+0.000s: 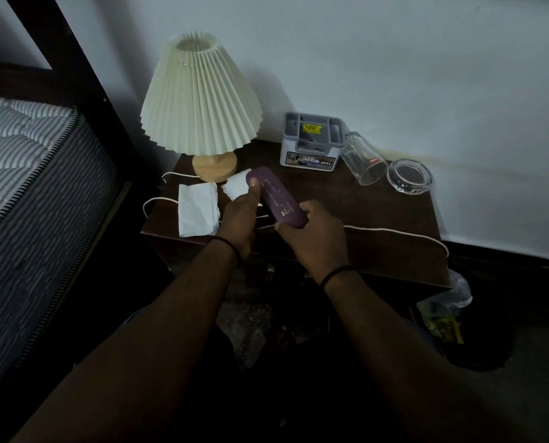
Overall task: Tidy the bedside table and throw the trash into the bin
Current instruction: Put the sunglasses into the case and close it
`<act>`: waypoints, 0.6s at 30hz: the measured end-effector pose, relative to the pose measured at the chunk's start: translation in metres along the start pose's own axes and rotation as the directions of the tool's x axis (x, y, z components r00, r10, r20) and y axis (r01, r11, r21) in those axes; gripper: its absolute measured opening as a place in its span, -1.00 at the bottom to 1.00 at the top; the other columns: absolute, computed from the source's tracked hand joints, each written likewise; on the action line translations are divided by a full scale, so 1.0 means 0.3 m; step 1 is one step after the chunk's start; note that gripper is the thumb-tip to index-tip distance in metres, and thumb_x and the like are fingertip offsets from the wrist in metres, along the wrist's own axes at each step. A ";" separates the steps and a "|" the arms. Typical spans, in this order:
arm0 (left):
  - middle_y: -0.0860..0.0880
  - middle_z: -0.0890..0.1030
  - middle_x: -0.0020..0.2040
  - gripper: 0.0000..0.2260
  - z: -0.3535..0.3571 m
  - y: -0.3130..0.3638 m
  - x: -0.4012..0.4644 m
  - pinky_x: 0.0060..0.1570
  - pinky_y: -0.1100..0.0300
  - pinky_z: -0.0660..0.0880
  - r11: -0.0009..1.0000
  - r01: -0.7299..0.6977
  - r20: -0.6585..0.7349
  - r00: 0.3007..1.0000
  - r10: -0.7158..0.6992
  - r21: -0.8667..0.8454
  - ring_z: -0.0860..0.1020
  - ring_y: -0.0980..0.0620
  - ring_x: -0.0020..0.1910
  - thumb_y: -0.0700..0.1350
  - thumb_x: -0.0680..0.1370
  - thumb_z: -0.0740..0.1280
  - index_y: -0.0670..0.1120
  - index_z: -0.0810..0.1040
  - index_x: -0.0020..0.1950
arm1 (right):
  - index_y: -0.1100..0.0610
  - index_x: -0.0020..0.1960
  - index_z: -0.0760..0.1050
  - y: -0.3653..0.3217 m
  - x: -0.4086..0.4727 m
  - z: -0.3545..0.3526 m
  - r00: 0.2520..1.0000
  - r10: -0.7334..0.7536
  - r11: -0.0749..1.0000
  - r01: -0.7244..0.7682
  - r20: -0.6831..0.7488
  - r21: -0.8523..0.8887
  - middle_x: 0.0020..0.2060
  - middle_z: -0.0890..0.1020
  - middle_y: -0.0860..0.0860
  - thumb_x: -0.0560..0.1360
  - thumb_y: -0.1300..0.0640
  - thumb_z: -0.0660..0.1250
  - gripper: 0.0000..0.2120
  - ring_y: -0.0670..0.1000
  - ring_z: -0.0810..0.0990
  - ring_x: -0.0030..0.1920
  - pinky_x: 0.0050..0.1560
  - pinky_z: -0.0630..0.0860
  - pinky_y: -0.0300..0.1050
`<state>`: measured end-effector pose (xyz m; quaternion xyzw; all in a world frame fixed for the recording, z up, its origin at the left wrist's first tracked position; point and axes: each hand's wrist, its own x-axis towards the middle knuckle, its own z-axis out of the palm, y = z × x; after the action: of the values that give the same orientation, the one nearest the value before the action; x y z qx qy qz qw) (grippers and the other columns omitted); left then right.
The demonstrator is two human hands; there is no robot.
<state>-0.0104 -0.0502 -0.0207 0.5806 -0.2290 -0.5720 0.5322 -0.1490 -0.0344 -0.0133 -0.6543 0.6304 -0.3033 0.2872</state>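
A long purple case [274, 195] with gold lettering is held above the dark bedside table [378, 212]. My right hand [314, 238] grips its near end. My left hand [239, 215] holds its left side, the thumb pressed on the far end. A white tissue [197, 208] lies flat at the table's left. A second crumpled tissue [236, 185] shows behind my left hand, partly hidden. A bin [477, 340] with a plastic liner and some trash stands on the floor at the table's right.
A pleated cream lamp [199, 97] on a wooden base stands at the table's back left; its white cord [394, 231] runs across the front. A grey organiser box [311, 142], a tipped glass tumbler [364, 158] and a glass ashtray [409, 175] line the back. A mattress [21, 161] lies left.
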 end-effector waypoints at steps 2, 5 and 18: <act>-0.16 0.69 -0.01 -0.64 -0.003 0.011 0.005 -0.02 0.01 0.62 0.997 -0.015 -0.035 0.999 0.018 0.079 0.68 -0.10 -0.07 0.19 0.61 0.20 -0.07 0.59 0.03 | 0.00 0.11 0.51 0.001 0.037 0.008 0.999 -0.022 0.999 0.021 -0.038 -0.040 -0.08 0.66 -0.05 0.34 -0.10 0.46 -0.60 -0.03 0.63 -0.10 -0.02 0.59 0.00; -0.17 0.65 -0.08 -0.70 -0.010 0.014 0.012 -0.33 0.17 0.54 0.992 -0.043 -0.098 0.994 0.055 0.121 0.62 -0.05 -0.23 0.08 0.64 0.20 -0.14 0.53 0.10 | 0.03 0.15 0.50 0.014 0.103 0.027 0.996 -0.034 0.998 0.029 -0.082 -0.062 -0.04 0.67 -0.01 0.37 -0.11 0.45 -0.59 0.01 0.63 -0.06 -0.02 0.59 0.00; -0.16 0.62 0.18 -0.75 -0.049 -0.038 0.110 0.20 0.13 0.41 0.638 -0.128 -0.130 0.931 0.342 0.760 0.56 -0.12 0.17 -0.13 0.59 0.25 -0.11 0.58 0.23 | 0.13 0.04 0.52 0.026 0.385 0.227 0.985 -0.041 0.971 0.000 -0.168 -0.238 -0.10 0.67 0.10 0.31 -0.29 0.38 -0.46 0.18 0.62 -0.05 -0.06 0.57 0.04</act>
<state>0.0070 -0.0699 -0.0479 0.7808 -0.4425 -0.2727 0.3467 -0.1000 -0.1507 -0.0596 -0.6619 0.6776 -0.2841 0.1485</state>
